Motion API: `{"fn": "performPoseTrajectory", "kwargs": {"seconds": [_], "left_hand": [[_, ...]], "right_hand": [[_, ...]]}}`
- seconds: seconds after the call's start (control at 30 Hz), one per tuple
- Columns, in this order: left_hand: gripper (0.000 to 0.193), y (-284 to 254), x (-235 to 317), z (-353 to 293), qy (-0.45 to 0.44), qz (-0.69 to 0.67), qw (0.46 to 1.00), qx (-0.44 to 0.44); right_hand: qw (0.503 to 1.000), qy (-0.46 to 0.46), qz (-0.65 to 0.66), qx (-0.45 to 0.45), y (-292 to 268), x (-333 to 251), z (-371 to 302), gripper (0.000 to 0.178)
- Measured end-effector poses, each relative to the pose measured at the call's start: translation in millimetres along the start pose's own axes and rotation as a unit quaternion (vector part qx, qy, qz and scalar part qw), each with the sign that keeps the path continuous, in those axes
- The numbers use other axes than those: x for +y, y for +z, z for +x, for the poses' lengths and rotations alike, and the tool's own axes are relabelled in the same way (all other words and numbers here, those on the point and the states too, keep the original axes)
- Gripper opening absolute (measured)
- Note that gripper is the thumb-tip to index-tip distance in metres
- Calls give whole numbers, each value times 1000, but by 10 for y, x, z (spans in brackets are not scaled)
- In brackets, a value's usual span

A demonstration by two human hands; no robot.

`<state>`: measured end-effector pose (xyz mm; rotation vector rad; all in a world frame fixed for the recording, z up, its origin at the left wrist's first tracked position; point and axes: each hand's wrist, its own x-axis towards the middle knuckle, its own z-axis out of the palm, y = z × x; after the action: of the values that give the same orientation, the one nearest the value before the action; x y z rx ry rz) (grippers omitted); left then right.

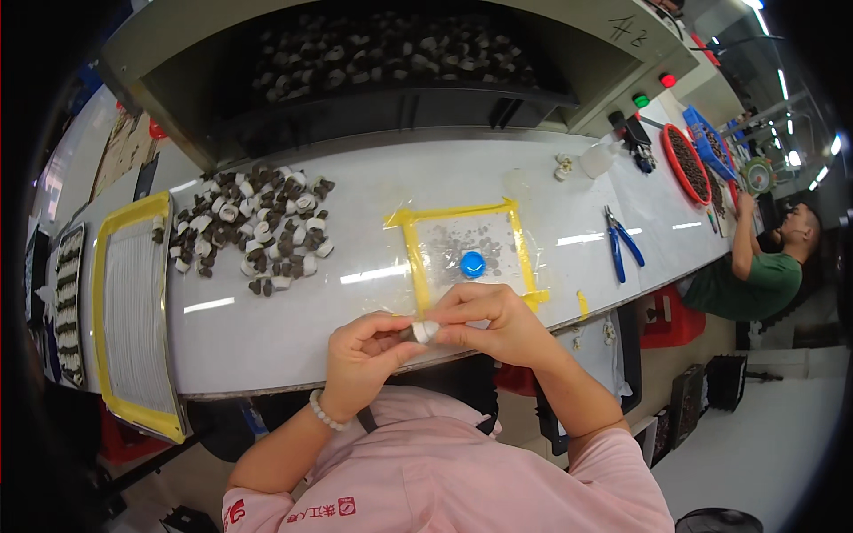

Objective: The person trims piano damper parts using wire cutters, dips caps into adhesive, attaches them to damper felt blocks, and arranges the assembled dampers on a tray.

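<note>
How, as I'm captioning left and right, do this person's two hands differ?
The left hand has a pale bead bracelet at its wrist; the right hand shows none. The right hand is nearer the blue round piece, the left hand nearer the heap of white and dark pieces. Both hands pinch the small white piece.

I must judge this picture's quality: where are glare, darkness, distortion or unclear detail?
Head view: glare streaks cross the white table; head view: ceiling lights look overexposed; head view: the grey housing is dark inside, dimming the pieces there; head view: the table's front edge bows and the picture's rim goes black; head view: the white piece between left hand and right hand shows little detail.
</note>
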<state>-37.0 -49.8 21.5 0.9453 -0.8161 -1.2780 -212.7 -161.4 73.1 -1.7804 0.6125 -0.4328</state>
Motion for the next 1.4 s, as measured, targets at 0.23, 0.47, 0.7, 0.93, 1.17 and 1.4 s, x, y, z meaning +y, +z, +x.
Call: {"fn": "performPoseTrajectory", "kwargs": {"seconds": [0.23,0.47,0.7,0.93,1.17,1.4], "left_hand": [[32,-187,386,-7,-45,17,999,-6],[34,-1134,1170,-65,93,241,940,222],[28,-2437,1623,-83,174,478,769,387],[27,-2871,1563,195,167,580,685,408],[30,-2822,1378,295,141,618,686,357],[33,-2728,1470,320,86,627,693,345]], "right_hand": [[979,23,-121,161,-806,205,140,23],[836,8,-482,262,-1778,638,313,32],[813,53,-526,245,-1695,658,357,16],[825,51,-493,273,-1543,628,181,14],[868,40,-406,282,-1325,564,36,16],[903,52,-360,229,-904,371,-11,18]]}}
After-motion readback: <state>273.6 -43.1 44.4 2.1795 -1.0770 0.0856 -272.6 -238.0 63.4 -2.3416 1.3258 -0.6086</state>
